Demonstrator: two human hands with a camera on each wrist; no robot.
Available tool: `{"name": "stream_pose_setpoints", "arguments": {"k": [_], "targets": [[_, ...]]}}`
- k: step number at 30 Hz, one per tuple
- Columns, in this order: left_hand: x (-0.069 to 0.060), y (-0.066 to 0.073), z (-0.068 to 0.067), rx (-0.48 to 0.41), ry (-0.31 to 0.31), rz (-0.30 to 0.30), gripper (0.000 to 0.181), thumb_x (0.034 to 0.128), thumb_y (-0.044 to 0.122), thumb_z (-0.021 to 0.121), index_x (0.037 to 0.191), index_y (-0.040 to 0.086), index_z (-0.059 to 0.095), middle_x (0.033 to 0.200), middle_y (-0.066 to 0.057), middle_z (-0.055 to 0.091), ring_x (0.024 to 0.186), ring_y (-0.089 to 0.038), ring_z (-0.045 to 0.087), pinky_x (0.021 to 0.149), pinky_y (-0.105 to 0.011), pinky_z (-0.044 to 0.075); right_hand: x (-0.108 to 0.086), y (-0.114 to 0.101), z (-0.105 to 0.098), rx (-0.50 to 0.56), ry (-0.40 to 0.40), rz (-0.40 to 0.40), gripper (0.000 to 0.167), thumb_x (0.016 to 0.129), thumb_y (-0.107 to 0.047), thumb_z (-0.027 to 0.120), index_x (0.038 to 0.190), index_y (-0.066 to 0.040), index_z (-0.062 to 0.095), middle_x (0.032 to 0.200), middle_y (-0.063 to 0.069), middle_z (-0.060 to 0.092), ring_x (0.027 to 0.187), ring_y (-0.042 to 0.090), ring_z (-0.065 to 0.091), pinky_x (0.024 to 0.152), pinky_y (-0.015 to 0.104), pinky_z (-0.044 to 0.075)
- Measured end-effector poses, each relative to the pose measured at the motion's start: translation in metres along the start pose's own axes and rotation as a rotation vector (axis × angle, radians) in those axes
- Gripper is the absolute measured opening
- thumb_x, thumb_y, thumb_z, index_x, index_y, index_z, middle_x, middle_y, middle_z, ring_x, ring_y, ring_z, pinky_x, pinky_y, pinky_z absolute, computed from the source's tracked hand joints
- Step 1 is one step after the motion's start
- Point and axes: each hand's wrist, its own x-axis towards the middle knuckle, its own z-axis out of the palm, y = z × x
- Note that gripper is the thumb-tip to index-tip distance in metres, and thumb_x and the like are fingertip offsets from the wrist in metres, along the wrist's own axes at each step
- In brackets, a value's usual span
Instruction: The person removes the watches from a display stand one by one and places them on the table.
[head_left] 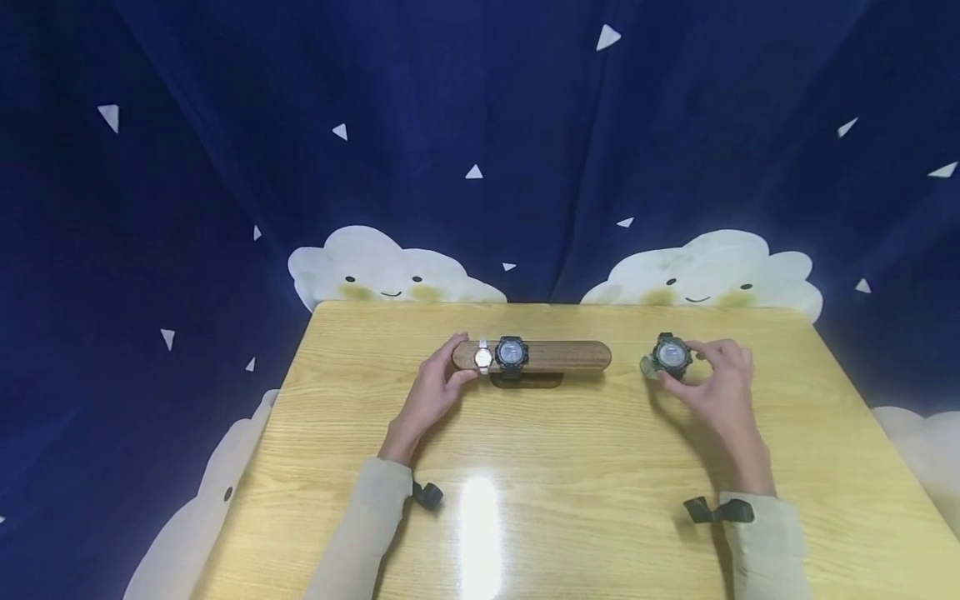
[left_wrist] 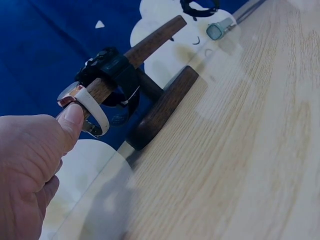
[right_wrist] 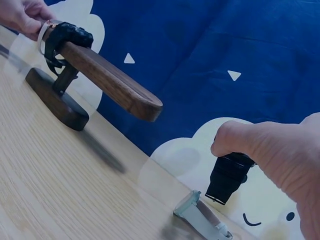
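Left of centre in the head view, the left hand [head_left: 431, 390] pinches the left end of the stand [head_left: 570, 357], which bears a white watch [head_left: 483, 358], then a black watch [head_left: 512, 353], with bare wood rightward. Right of centre, the right hand [head_left: 722, 387] pinches a second black watch [head_left: 672, 354], raised beside a pale watch [head_left: 648, 367] near the worktop's [head_left: 585, 475] far edge.

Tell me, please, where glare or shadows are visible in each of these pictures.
Head view: a white glare streak on the pale yellow wood-grain table, between the arms; left wrist view: a soft grey shadow on the table near the bare left hand; right wrist view: a narrow shadow stretching from the dark brown wooden watch stand's base.
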Motion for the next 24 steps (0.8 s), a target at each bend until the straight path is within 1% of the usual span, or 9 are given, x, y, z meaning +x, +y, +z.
{"name": "stream_pose_setpoints", "arguments": {"k": [8,14,19,21,24], "targets": [[0.000,0.001,-0.001,0.005,-0.006,-0.004,0.067,0.0946,0.018,0.076,0.155,0.008,0.048,0.160,-0.013,0.048,0.151,-0.030,0.039,0.127,-0.041,0.027,-0.001,0.005,-0.004,-0.007,0.016,0.021,0.064,0.065,-0.007,0.096,0.122,0.007,0.070,0.105,0.023,0.055,0.105,0.034,0.039,0.085,0.038,0.029],[0.000,0.001,-0.001,0.005,-0.003,-0.003,0.067,0.0945,0.018,0.075,0.155,0.009,0.048,0.160,-0.012,0.048,0.152,-0.029,0.039,0.127,-0.040,0.027,-0.001,0.006,-0.008,-0.021,0.017,0.050,0.063,0.067,-0.008,0.095,0.123,0.006,0.070,0.107,0.023,0.054,0.106,0.033,0.039,0.083,0.035,0.030],[0.000,0.001,0.000,0.001,0.003,-0.005,0.066,0.0950,0.017,0.075,0.155,0.009,0.048,0.160,-0.012,0.048,0.152,-0.030,0.038,0.127,-0.041,0.027,0.000,0.010,-0.009,-0.021,0.032,0.052,0.062,0.066,-0.007,0.094,0.122,0.007,0.070,0.106,0.023,0.054,0.105,0.033,0.038,0.083,0.036,0.030],[0.000,0.001,-0.001,0.004,0.006,0.004,0.066,0.0948,0.017,0.075,0.154,0.008,0.048,0.159,-0.013,0.049,0.152,-0.031,0.039,0.127,-0.043,0.027,0.000,0.012,-0.010,-0.025,0.040,0.049,0.063,0.065,-0.006,0.094,0.122,0.007,0.070,0.105,0.023,0.053,0.104,0.034,0.038,0.083,0.037,0.029],[-0.001,0.001,-0.001,0.009,0.007,0.013,0.066,0.0945,0.016,0.076,0.154,0.011,0.049,0.159,-0.013,0.049,0.151,-0.031,0.039,0.127,-0.042,0.028,0.000,0.014,-0.011,-0.034,0.047,0.049,0.063,0.064,-0.006,0.094,0.122,0.006,0.070,0.105,0.022,0.053,0.103,0.035,0.038,0.084,0.037,0.028]]}}
